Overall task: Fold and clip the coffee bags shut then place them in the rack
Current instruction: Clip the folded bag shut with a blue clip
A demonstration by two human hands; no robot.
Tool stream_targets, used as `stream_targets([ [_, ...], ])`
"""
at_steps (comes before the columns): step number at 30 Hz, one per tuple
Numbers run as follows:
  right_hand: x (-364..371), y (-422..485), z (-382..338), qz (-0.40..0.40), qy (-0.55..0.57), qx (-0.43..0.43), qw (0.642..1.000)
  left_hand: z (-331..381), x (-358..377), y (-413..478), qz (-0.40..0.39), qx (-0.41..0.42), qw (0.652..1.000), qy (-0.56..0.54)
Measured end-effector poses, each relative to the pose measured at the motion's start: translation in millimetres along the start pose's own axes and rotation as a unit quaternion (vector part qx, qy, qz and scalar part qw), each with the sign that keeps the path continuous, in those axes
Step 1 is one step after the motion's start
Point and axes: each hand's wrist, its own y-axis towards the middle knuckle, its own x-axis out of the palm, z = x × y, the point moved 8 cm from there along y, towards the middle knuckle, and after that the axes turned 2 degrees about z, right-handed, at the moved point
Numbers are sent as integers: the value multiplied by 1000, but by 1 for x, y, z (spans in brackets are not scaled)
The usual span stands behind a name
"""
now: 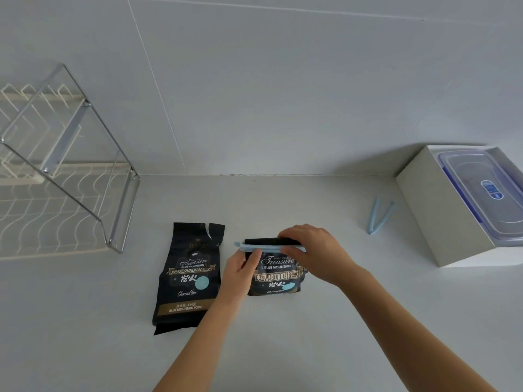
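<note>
Both bare forearms reach forward from the lower edge, converging toward the middle. The left hand lies palm down, fingers curled, thumb tip pressed forward and up. The right hand arches from the right, wrist bent, fingers curled down over the top and thumb pinching beneath.

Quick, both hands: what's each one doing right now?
Left hand: pinching the blue clip on the folded coffee bag.
Right hand: pressing down on the clip and the bag's fold.
</note>
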Motion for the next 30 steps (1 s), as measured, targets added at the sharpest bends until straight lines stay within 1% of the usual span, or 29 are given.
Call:
stream_targets([
  [2, 0, 5, -5, 1, -28, -11, 1000, -4, 7, -2, -20, -23, 999, -18],
  [4, 3, 7, -8, -5, -39, -12, 999, -6, 9, -2, -25, -38, 999, -26],
  [7, 7, 6, -13, -2, -73, -16, 997, -1, 10, 0, -25, -30, 999, -8],
  [11, 11, 8, -21, 30, -129, -12, 991, 4, 8, 2, -11, 4, 999, 43],
  [14, 18, 16, -32, 21, -115, -20, 993, 11, 5, 2, 12, 45, 996, 71],
  [21, 27, 29, -49, 33, -71, -17, 997, 13, -7, 6, 20, 60, 993, 97],
  [27, 29, 29, -50, 67, -58, 3, 996, 16, -13, 9, 34, 81, 992, 94],
  [30, 28, 29, -51, 79, -39, 6, 996, 21, -15, 7, 7, 83, 990, 109],
])
